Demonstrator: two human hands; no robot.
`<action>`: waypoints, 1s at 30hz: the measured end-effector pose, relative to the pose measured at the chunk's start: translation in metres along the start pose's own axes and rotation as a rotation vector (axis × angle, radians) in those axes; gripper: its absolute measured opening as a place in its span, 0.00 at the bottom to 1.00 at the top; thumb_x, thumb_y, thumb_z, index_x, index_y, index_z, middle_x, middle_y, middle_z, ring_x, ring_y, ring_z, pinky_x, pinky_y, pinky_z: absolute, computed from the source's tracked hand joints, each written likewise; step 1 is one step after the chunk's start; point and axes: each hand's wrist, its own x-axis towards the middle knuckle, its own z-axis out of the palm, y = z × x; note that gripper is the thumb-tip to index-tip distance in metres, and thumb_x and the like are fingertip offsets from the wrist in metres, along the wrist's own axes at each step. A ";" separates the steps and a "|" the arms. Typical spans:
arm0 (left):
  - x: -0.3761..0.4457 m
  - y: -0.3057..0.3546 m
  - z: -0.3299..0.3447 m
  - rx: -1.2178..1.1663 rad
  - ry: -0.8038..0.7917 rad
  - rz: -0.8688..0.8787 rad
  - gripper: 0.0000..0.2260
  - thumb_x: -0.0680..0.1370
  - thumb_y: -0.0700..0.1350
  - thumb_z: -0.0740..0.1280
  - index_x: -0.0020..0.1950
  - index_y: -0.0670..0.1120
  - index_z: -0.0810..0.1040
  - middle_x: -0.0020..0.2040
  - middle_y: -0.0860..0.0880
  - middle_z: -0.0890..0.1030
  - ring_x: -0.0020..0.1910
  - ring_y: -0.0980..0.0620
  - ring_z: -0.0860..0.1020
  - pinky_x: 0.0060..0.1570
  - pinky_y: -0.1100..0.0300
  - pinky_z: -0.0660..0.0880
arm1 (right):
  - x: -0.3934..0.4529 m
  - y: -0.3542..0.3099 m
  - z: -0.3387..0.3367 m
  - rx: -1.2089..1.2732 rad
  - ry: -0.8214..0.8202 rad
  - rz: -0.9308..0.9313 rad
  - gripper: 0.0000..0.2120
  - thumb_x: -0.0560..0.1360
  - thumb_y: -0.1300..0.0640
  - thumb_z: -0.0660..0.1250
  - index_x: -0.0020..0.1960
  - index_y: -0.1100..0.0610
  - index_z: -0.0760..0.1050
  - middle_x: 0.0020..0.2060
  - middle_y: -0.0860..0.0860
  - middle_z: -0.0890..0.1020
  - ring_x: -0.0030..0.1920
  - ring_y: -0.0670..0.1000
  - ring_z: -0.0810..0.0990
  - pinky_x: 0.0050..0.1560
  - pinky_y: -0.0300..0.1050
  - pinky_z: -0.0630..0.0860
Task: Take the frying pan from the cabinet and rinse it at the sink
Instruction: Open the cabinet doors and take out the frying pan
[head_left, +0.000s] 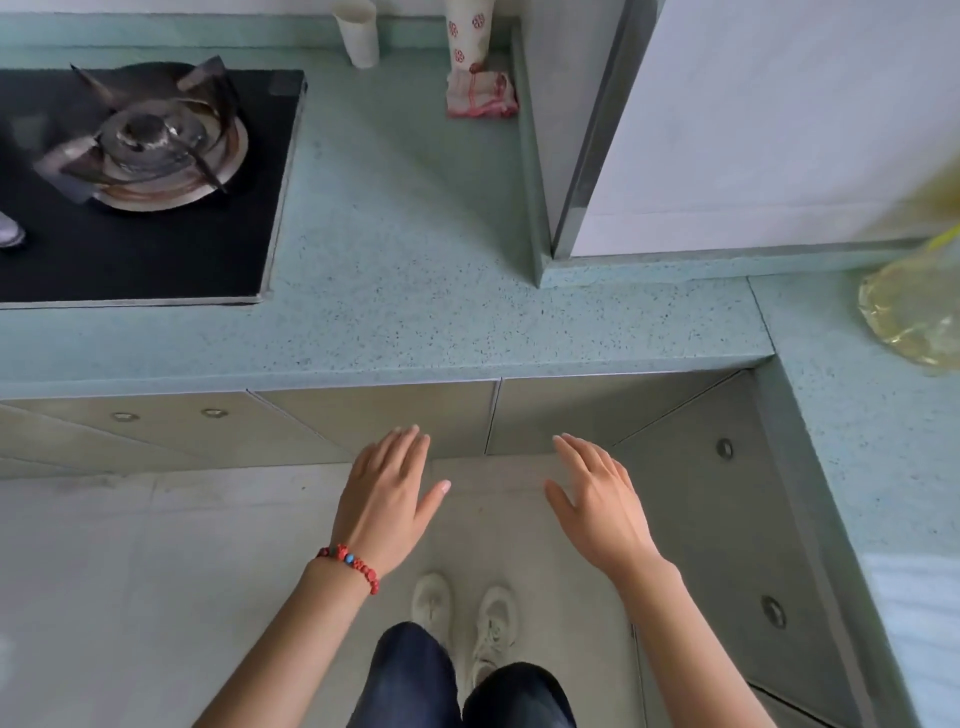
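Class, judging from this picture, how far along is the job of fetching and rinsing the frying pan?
Nothing is done yet: the cabinet doors under the counter are closed. Left hand and right hand hover open, empty. Opening, taking the pan and rinsing remain; no pan or sink is visible.

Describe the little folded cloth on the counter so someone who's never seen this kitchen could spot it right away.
Start at the black gas stove on the green speckled counter and look right along the back edge. In the far corner, beside the white wall panel, lies the folded cloth, at the foot of a tall cup with red flowers. It is the only soft thing there, white with red trim.
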 end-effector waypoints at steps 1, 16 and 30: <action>0.008 0.000 0.011 -0.027 0.021 0.004 0.27 0.75 0.56 0.53 0.59 0.36 0.75 0.60 0.38 0.79 0.58 0.40 0.77 0.58 0.45 0.74 | 0.010 0.003 0.006 0.055 0.010 0.010 0.24 0.78 0.52 0.59 0.71 0.57 0.61 0.71 0.53 0.67 0.71 0.53 0.62 0.68 0.45 0.57; 0.133 0.012 0.091 -2.090 0.214 -0.784 0.08 0.78 0.36 0.56 0.51 0.44 0.74 0.52 0.48 0.78 0.53 0.51 0.78 0.47 0.56 0.74 | 0.134 0.013 0.071 1.877 0.209 0.593 0.09 0.77 0.67 0.58 0.47 0.59 0.76 0.41 0.52 0.85 0.47 0.52 0.84 0.49 0.44 0.80; 0.111 0.025 0.097 -2.150 0.318 -0.983 0.13 0.74 0.30 0.60 0.36 0.44 0.74 0.28 0.50 0.81 0.36 0.53 0.80 0.31 0.65 0.77 | 0.117 0.002 0.078 1.899 0.268 0.648 0.13 0.74 0.67 0.64 0.34 0.55 0.69 0.26 0.47 0.80 0.33 0.46 0.82 0.35 0.34 0.77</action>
